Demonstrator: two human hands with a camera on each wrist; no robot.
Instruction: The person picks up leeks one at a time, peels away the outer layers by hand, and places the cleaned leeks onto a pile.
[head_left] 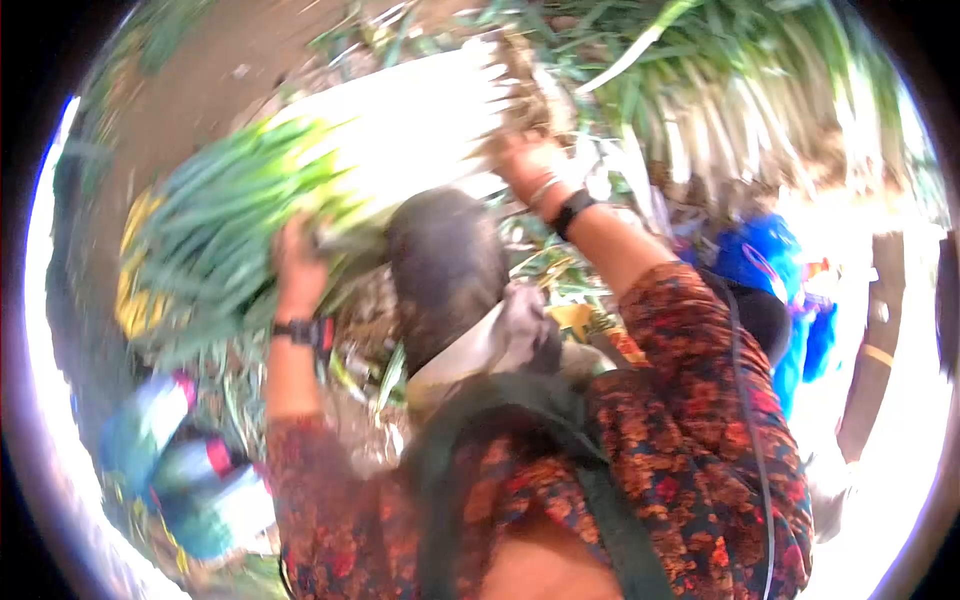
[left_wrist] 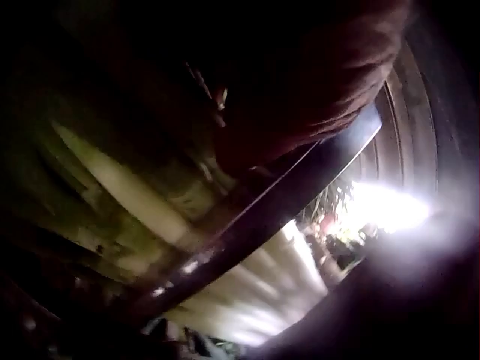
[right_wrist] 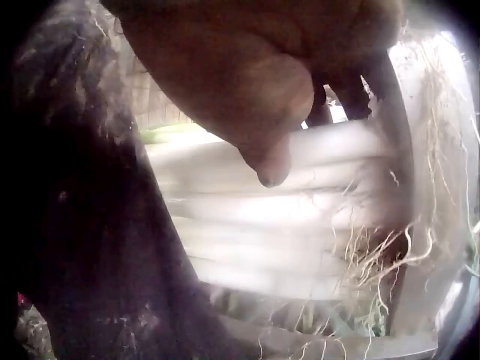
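A thick bundle of leeks [head_left: 380, 130] lies across in front of me, green leaves at left and roots at right. My right hand [head_left: 535, 165] grips it near the root end; in the right wrist view its thumb presses the white stalks [right_wrist: 262, 217] beside thin roots [right_wrist: 382, 259]. My left hand [head_left: 298, 265] is against the near side of the bundle, by the green leaves. Under that hand, in the dark left wrist view, a flat blade-like strip [left_wrist: 251, 217] crosses the pale stalks [left_wrist: 259, 300]. The left fingers are hidden, and I cannot tell what they hold.
A dark-covered knee [head_left: 445, 265] sits right against the bundle. More leeks [head_left: 740, 100] are piled at the upper right, above a blue bag [head_left: 765, 250]. Leaf scraps [head_left: 235, 385] litter the ground, and pale blue-green containers with pink tops [head_left: 205, 490] stand at the lower left.
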